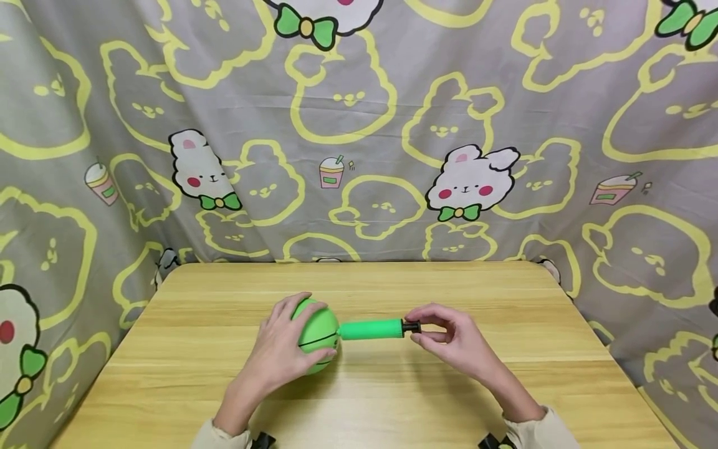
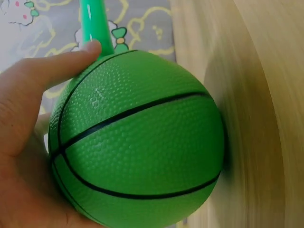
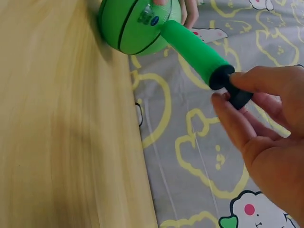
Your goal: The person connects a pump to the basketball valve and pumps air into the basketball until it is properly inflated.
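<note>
A small green basketball [image 1: 318,328] with black lines rests on the wooden table. My left hand [image 1: 285,342] grips it from the left, fingers over the top and thumb along the near side. A green hand pump [image 1: 371,329] lies level against the ball's right side; any needle between them is hidden. With thumb and fingertips my right hand [image 1: 457,337] pinches the pump's black handle [image 3: 239,96], which sits close to the barrel's end. In the left wrist view the ball [image 2: 142,142] fills the middle, the pump barrel [image 2: 96,26] rising behind the thumb.
The light wooden table [image 1: 359,399] spreads under both hands. A grey curtain [image 1: 359,112] printed with yellow outlines and white rabbits hangs behind its far edge and on both sides. Cream sleeves [image 1: 541,430] show at the wrists.
</note>
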Tool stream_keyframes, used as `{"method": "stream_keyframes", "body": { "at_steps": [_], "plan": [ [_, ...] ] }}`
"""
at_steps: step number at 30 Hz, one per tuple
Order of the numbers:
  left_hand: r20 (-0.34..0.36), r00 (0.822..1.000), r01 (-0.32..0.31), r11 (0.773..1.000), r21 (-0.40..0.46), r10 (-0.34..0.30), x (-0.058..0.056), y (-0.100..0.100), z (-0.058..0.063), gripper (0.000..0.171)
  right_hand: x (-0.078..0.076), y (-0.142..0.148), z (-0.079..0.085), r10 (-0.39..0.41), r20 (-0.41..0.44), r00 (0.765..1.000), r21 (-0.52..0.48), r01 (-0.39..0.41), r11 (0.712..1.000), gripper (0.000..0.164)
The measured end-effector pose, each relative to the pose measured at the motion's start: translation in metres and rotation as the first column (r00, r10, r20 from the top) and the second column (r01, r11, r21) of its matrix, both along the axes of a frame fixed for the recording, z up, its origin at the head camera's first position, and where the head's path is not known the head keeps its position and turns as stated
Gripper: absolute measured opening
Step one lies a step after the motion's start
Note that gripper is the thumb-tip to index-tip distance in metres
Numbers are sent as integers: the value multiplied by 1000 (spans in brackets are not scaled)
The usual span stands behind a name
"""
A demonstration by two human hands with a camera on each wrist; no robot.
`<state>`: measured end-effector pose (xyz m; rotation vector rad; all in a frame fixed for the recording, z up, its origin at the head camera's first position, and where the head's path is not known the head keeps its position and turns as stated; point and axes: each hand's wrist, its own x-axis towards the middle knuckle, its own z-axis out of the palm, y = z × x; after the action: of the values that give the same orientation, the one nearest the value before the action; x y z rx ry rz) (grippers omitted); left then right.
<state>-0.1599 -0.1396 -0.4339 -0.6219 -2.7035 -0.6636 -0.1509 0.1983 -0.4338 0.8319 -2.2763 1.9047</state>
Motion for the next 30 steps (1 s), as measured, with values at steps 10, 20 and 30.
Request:
{"method": "stream_keyframes", "body": {
  "at_steps": [10, 20, 30],
  "plan": [
    [25, 1000, -12, 999, -45, 13, 0, 6, 2, 83, -10, -30, -5, -90, -267, 959, 453, 207, 867, 38],
    [15, 1000, -2, 996, -91, 4, 0, 10, 3, 80, -18, -60, -2, 25, -504, 864, 626, 345, 699, 39],
    [8, 1000, -19, 996, -90, 20, 3, 10, -1, 76, -25, -88, -12, 99, -393, 914, 617, 182, 766, 26]
  ]
}}
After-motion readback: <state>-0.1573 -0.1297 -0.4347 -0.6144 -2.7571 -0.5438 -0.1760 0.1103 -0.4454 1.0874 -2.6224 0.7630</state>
